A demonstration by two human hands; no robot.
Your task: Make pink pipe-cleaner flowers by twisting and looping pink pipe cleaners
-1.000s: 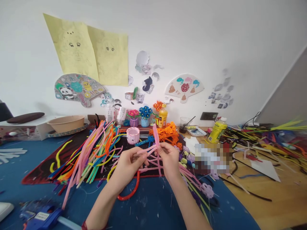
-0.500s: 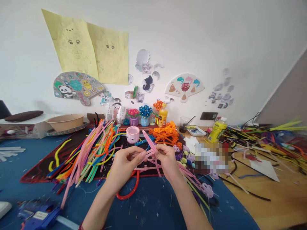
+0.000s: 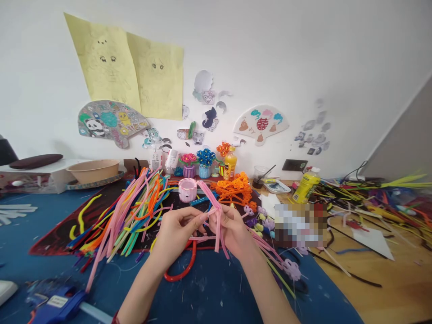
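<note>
Pink pipe cleaners (image 3: 209,194) are bunched between my hands, some pointing up and away, others hanging down below the fingers. My right hand (image 3: 232,227) is closed around the bunch where the strands meet. With thumb and fingertips my left hand (image 3: 184,225) pinches the left side of the same pink strands. Just beyond the hands stands a small pink-and-white pot (image 3: 187,191). An orange heap of looped pipe cleaners (image 3: 236,189) lies behind my right hand. To the left a large bundle of coloured pipe cleaners (image 3: 118,216) rests on a dark mat.
A blue glue gun (image 3: 59,306) lies at the front left. Along the wall stand pots with pink and blue flowers (image 3: 205,159) and an orange drink bottle (image 3: 230,164). Lilac pipe-cleaner flowers (image 3: 290,269) and a yellow bottle (image 3: 306,185) are on the right.
The upright pink strands have tilted left, and more ends now hang down between the hands. My right hand has turned slightly; the left still pinches.
</note>
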